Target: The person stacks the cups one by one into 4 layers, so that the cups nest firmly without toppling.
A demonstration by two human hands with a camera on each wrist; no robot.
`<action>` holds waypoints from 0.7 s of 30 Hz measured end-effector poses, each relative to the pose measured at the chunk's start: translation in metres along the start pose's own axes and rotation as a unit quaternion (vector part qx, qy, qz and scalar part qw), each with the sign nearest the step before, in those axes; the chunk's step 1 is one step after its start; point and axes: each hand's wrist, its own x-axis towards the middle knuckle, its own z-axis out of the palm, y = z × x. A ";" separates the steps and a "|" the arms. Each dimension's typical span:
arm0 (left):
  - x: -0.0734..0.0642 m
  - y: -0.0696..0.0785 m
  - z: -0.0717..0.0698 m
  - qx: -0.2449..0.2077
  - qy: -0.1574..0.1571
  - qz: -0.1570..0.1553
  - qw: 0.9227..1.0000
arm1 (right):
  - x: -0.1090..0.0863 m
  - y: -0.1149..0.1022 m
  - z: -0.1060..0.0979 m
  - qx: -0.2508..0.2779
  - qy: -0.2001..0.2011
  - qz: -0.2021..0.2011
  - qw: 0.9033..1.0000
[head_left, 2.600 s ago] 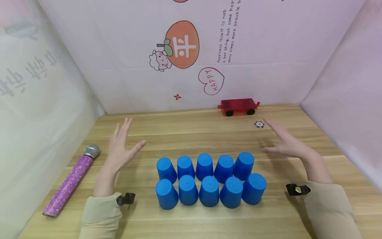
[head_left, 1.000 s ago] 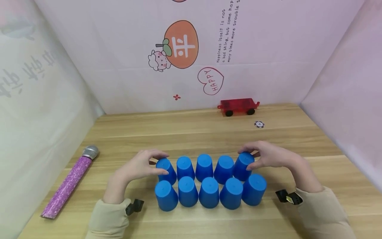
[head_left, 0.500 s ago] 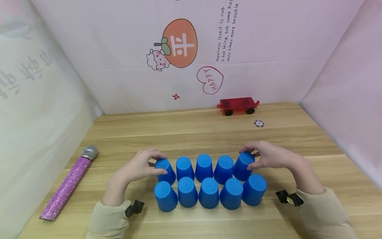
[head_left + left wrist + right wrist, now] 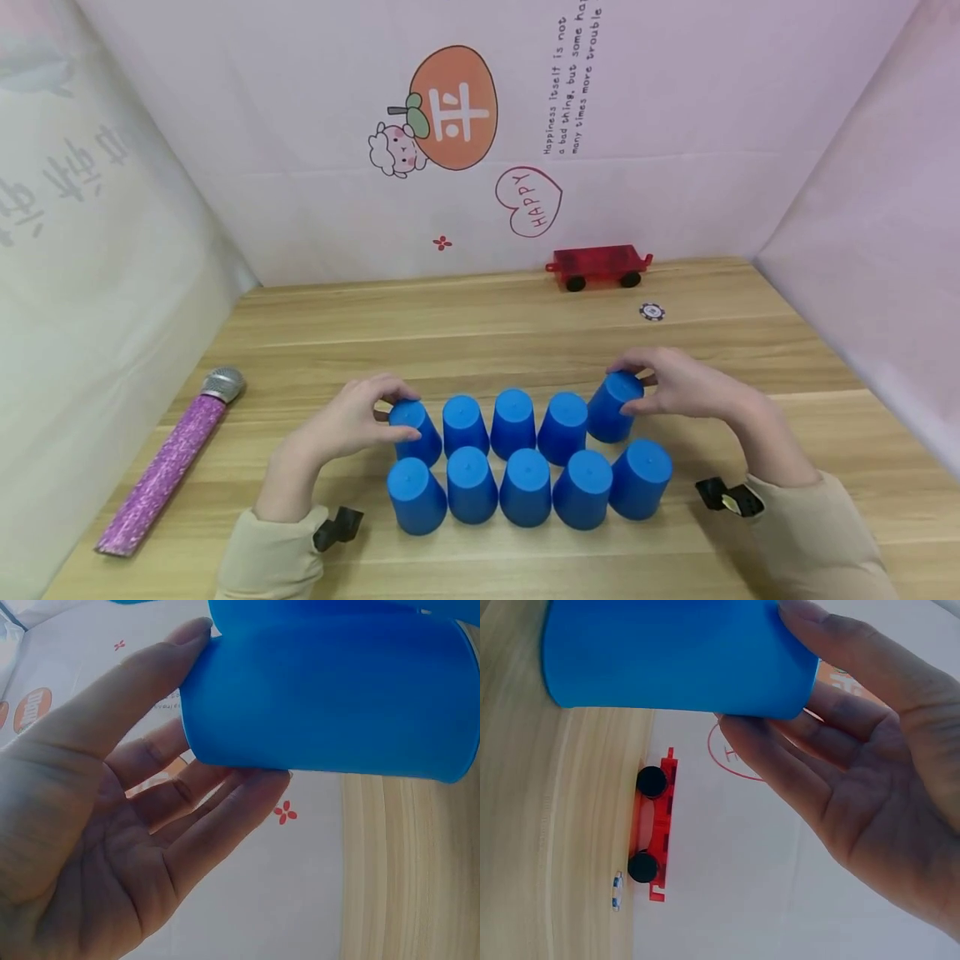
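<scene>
Several blue plastic cups stand upside down in two rows in the head view. My left hand [image 4: 348, 421] grips the leftmost cup of the back row [image 4: 420, 437] near its base, thumb on the near side and fingers behind. In the left wrist view this cup [image 4: 330, 697] spans the top, with fingertips on its side. My right hand [image 4: 686, 387] pinches the rightmost back-row cup [image 4: 609, 415], which sits slightly higher and farther back than its row. The right wrist view shows that cup [image 4: 675, 660] between thumb and fingers. The front-row cups, such as the middle cup [image 4: 525, 492], are untouched.
A purple glittery microphone [image 4: 168, 471] lies along the left of the wooden table [image 4: 375, 333]. At the back stand a red toy wagon [image 4: 598, 265] and a poker chip [image 4: 652, 312]. Printed white cloth [image 4: 315, 200] walls the back and sides.
Both hands came inward from beside the cups and took hold of the two outer back-row cups. Since half a second ago, the right cup has shifted up and away; the left hand stays nearly still.
</scene>
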 end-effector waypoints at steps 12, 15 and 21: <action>-0.001 0.001 0.001 -0.004 -0.001 0.003 1.000 | 0.045 -0.001 -0.013 -0.026 -0.028 0.001 0.999; -0.001 0.002 0.001 -0.005 0.000 0.001 1.000 | 0.057 0.001 -0.016 -0.033 -0.030 -0.008 0.999; -0.001 0.003 0.001 -0.006 -0.001 0.004 1.000 | 0.074 0.008 -0.014 -0.033 -0.027 -0.007 0.999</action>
